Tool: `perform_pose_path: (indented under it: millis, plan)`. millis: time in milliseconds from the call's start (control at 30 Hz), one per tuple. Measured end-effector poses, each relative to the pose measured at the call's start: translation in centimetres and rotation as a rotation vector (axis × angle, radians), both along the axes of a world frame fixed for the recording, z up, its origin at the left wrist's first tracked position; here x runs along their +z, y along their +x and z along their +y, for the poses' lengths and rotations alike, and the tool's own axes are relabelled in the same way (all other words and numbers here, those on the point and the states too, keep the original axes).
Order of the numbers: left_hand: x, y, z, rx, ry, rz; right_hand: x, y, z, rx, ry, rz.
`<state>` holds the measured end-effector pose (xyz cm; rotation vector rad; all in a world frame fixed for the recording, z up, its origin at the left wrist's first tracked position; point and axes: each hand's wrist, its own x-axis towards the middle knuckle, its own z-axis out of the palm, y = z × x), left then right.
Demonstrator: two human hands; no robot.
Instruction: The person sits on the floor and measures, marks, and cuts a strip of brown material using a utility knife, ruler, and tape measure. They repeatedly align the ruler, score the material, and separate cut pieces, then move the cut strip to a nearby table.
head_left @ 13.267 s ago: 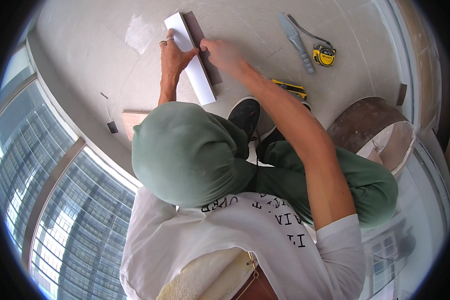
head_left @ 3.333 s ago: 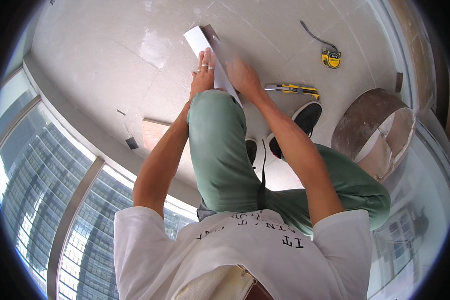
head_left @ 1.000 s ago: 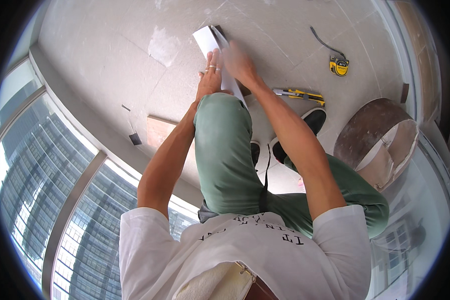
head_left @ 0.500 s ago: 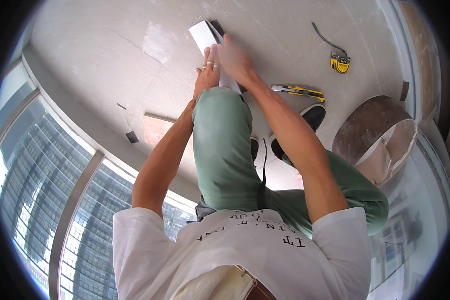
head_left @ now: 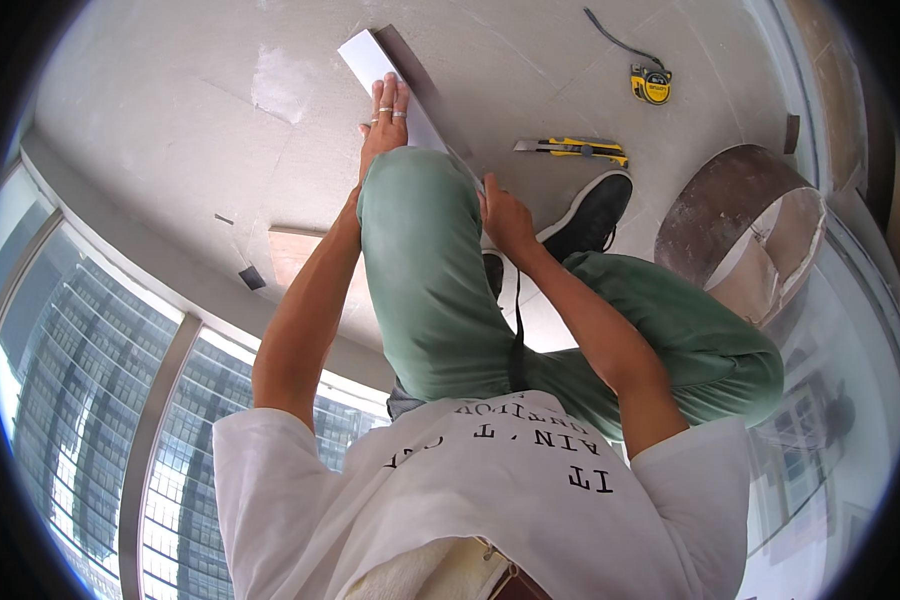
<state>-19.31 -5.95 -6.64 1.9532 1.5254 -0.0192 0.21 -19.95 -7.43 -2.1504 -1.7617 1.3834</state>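
A long white flat strip point(head_left: 363, 58) lies on the floor ahead of me, with a dark brown strip point(head_left: 406, 62) along its right side. Flat on the white strip rests my left hand point(head_left: 384, 125), fingers stretched out, rings on some of them. My right hand point(head_left: 508, 218) is closed, right of my raised knee, close to the near end of the strips. What its fingers hold, if anything, cannot be made out. My knee point(head_left: 420, 190) hides part of both strips.
Right of the strips lie a yellow and black utility knife point(head_left: 576, 149) and, farther off, a yellow tape measure point(head_left: 651, 84). A curled brown sheet point(head_left: 735, 200) stands at the right. A pale board point(head_left: 292, 250) lies left of my knee, near the window wall.
My right hand has drawn back from the far part of the strips to beside my knee, uncovering more of the dark strip. My left hand stays on the white strip.
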Motion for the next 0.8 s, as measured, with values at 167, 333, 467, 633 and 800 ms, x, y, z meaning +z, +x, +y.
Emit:
perform_pose_path:
  millis: [167,333,467,633,800]
  plan:
    - [-0.3,-0.2,0.0,0.000,0.012,-0.014,-0.1,-0.2,-0.9,-0.005,0.081,0.037]
    - [0.0,0.0,0.0,0.000,-0.025,0.067,0.4,1.0,-3.5,-0.065,0.011,0.059]
    - [0.0,0.3,-0.1,-0.002,-0.011,0.038,1.7,2.4,-1.1,-0.051,-0.074,-0.048]
    - [0.3,0.1,0.1,0.026,-0.074,0.078,2.7,0.0,6.5,-0.006,0.266,-0.008]
    - [0.6,0.6,0.4,0.016,-0.091,0.076,-0.1,-6.7,11.7,-0.258,0.440,-0.001]
